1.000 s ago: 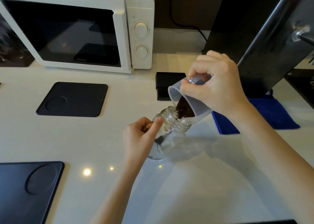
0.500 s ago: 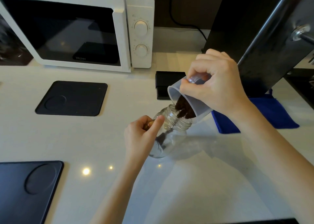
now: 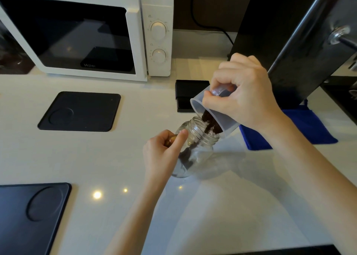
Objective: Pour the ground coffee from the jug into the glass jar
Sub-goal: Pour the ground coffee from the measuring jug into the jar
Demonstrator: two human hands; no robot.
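A clear glass jar (image 3: 195, 154) stands on the white counter (image 3: 212, 206), tipped slightly toward the right. My left hand (image 3: 164, 154) grips its left side and also holds something brown between the fingers. My right hand (image 3: 243, 94) holds a translucent plastic jug (image 3: 216, 119) by its handle, tilted steeply with the spout over the jar mouth. Dark ground coffee (image 3: 210, 127) slides from the jug's lip into the jar, and a dark pile lies at the jar's bottom left.
A white microwave (image 3: 92, 32) stands at the back left. Black mats lie at mid left (image 3: 79, 111) and front left (image 3: 29, 216). A small black box (image 3: 185, 94) sits behind the jug, a blue cloth (image 3: 301, 127) to the right, and a dark slanted machine panel (image 3: 301, 42) at the back right.
More coffee has run out of the jug into the jar; the pile in the jar has grown and the heap in the jug has shrunk. Both hands stay almost in place.
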